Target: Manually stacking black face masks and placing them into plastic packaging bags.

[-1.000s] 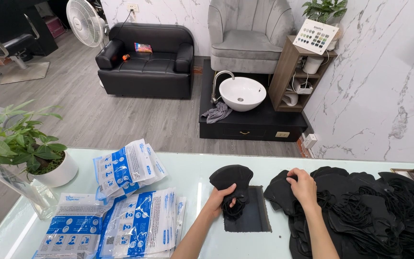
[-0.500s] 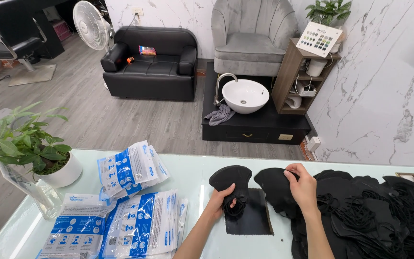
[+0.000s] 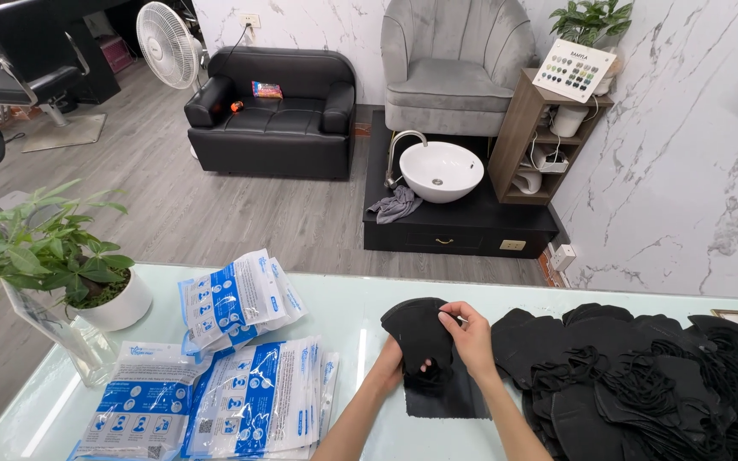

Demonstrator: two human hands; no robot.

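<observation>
While the right hand point(image 3: 474, 340) was out on the heap of black masks point(image 3: 642, 384) a second ago, it has now come back with one, and both hands close on a single black mask point(image 3: 420, 333) held just above the bench point(image 3: 352, 299). The left hand point(image 3: 403, 365) grips its lower edge from beneath; the right pinches the upper edge. Under them lies a flat dark sheet point(image 3: 446, 397). Blue-and-white packets point(image 3: 241, 376) sit well to the left, near a potted plant point(image 3: 61, 265).
</observation>
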